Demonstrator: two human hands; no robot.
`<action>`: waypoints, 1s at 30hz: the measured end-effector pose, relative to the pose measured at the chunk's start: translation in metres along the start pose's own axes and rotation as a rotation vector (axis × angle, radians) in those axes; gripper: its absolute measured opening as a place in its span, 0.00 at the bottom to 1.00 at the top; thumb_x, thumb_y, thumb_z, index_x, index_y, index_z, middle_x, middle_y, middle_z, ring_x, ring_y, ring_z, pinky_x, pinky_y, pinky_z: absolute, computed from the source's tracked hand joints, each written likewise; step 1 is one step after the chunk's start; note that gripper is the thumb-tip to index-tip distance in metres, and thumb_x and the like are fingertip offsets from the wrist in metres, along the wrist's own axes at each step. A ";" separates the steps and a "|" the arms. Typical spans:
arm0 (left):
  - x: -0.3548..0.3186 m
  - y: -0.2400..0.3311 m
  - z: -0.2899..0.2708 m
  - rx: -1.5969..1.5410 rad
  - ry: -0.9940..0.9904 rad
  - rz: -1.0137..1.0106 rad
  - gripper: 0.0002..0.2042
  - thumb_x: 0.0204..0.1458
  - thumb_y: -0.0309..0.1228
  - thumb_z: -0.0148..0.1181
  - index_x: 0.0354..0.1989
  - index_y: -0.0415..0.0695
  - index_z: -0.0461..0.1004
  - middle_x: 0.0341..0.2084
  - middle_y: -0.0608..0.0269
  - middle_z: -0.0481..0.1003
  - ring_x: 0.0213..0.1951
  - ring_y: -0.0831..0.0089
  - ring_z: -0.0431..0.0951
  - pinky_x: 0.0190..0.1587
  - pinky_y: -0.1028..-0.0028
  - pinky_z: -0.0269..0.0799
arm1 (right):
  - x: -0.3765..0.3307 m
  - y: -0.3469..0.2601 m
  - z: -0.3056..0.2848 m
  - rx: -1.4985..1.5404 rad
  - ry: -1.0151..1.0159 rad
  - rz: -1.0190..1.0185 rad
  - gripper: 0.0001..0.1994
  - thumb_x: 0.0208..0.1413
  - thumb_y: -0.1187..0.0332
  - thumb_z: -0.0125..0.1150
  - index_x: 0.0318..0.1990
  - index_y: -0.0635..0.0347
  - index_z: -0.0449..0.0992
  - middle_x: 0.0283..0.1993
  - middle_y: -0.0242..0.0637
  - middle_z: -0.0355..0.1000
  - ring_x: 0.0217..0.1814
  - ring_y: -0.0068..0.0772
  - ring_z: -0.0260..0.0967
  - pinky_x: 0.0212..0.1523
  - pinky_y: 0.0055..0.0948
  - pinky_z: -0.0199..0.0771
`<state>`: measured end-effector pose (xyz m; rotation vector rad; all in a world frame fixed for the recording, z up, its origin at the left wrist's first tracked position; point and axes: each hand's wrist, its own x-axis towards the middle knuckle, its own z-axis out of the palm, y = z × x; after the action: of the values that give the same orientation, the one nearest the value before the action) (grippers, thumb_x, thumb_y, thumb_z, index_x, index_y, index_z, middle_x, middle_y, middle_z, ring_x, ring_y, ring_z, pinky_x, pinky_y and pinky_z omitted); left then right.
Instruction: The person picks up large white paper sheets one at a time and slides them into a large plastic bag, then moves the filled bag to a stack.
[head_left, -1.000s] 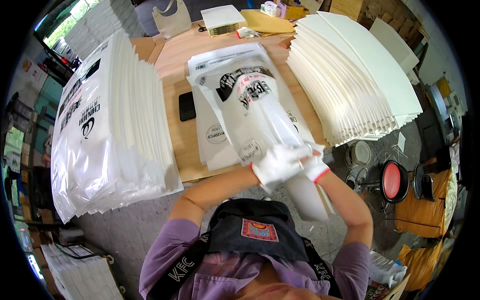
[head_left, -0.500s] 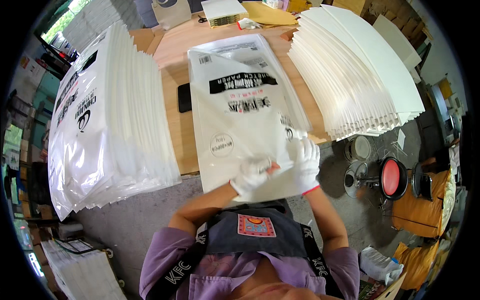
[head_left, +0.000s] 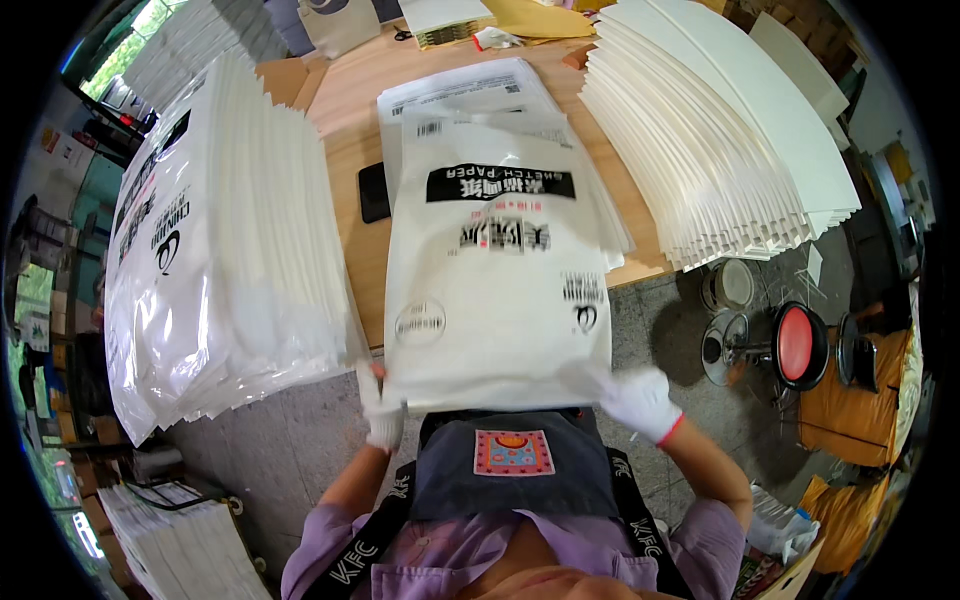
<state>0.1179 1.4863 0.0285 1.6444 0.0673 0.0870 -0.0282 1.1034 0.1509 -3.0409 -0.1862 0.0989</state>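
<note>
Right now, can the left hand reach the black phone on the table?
Probably yes: the left hand is beside the printed plastic pack, and a wooden tabletop strip leads to the black phone.

Purple shirt (head_left: 430, 560), dark apron (head_left: 515, 499), white gloves (head_left: 643, 403)

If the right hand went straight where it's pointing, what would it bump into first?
The right hand would probably bump the white printed packet first, at its near right corner. Blur hides whether they touch now.
</note>
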 end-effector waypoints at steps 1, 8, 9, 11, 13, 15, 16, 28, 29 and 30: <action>-0.023 0.033 -0.006 -0.360 -0.043 -0.322 0.11 0.65 0.36 0.43 0.30 0.46 0.60 0.24 0.71 0.63 0.28 0.80 0.61 0.35 0.80 0.65 | -0.016 -0.005 -0.002 0.031 -0.023 -0.059 0.21 0.48 0.62 0.55 0.53 0.43 0.71 0.13 0.31 0.65 0.12 0.35 0.66 0.11 0.36 0.62; -0.025 0.018 0.011 0.442 -0.127 0.205 0.12 0.57 0.35 0.55 0.33 0.41 0.61 0.24 0.61 0.66 0.27 0.71 0.66 0.33 0.71 0.66 | 0.010 -0.012 0.011 0.037 0.066 -0.024 0.14 0.47 0.64 0.55 0.44 0.44 0.76 0.14 0.32 0.67 0.13 0.36 0.68 0.11 0.35 0.63; -0.008 0.024 0.019 0.476 -0.073 0.233 0.09 0.55 0.31 0.53 0.35 0.41 0.61 0.27 0.55 0.68 0.29 0.65 0.68 0.36 0.68 0.67 | 0.018 -0.005 0.011 0.068 0.144 0.040 0.14 0.47 0.65 0.55 0.43 0.44 0.76 0.14 0.32 0.67 0.13 0.35 0.68 0.12 0.36 0.64; -0.004 0.007 0.002 0.561 -0.137 0.140 0.08 0.53 0.29 0.53 0.36 0.41 0.62 0.28 0.52 0.69 0.30 0.60 0.70 0.36 0.66 0.67 | 0.021 0.000 0.003 0.140 0.203 0.083 0.15 0.47 0.66 0.54 0.45 0.44 0.76 0.14 0.33 0.67 0.13 0.36 0.68 0.14 0.37 0.67; -0.017 0.012 0.000 0.759 -0.183 -0.039 0.09 0.52 0.28 0.53 0.38 0.42 0.61 0.28 0.48 0.71 0.32 0.50 0.73 0.37 0.61 0.69 | 0.011 0.000 -0.002 0.247 0.026 0.055 0.17 0.50 0.66 0.53 0.49 0.45 0.75 0.15 0.35 0.69 0.15 0.38 0.69 0.18 0.36 0.70; -0.041 -0.029 -0.045 0.788 -0.388 -0.182 0.12 0.50 0.27 0.56 0.42 0.43 0.63 0.27 0.53 0.75 0.33 0.54 0.78 0.37 0.61 0.73 | -0.011 0.003 0.014 0.634 -0.025 -0.026 0.15 0.57 0.64 0.50 0.51 0.48 0.75 0.25 0.45 0.74 0.23 0.40 0.74 0.25 0.33 0.75; -0.049 -0.063 -0.058 0.357 -0.243 -0.341 0.13 0.50 0.28 0.56 0.44 0.43 0.64 0.31 0.57 0.77 0.34 0.62 0.78 0.38 0.64 0.74 | -0.006 0.011 0.019 0.808 0.050 0.120 0.15 0.57 0.63 0.51 0.51 0.50 0.75 0.28 0.46 0.75 0.25 0.40 0.75 0.27 0.34 0.75; 0.071 0.120 0.076 0.405 -0.290 0.180 0.17 0.62 0.41 0.48 0.39 0.36 0.74 0.27 0.61 0.74 0.29 0.77 0.69 0.36 0.74 0.68 | 0.056 0.056 0.150 2.116 0.015 0.614 0.15 0.60 0.69 0.53 0.53 0.66 0.69 0.50 0.37 0.73 0.51 0.29 0.70 0.52 0.30 0.71; 0.073 0.154 0.087 0.369 -0.246 0.293 0.18 0.63 0.41 0.47 0.37 0.36 0.73 0.24 0.61 0.72 0.29 0.78 0.69 0.36 0.76 0.67 | 0.060 0.046 0.149 2.110 -0.004 0.535 0.15 0.61 0.70 0.52 0.53 0.65 0.68 0.51 0.36 0.73 0.52 0.28 0.69 0.54 0.30 0.69; 0.077 0.180 0.098 0.313 -0.251 0.373 0.17 0.63 0.40 0.47 0.36 0.35 0.73 0.22 0.61 0.72 0.28 0.77 0.70 0.34 0.75 0.68 | 0.061 0.036 0.151 2.103 -0.013 0.459 0.15 0.61 0.72 0.51 0.54 0.65 0.68 0.51 0.36 0.73 0.53 0.28 0.68 0.55 0.30 0.67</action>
<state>0.2022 1.3828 0.2018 1.9518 -0.4381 0.1600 0.0256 1.0885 -0.0060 -0.9276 0.3884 0.1709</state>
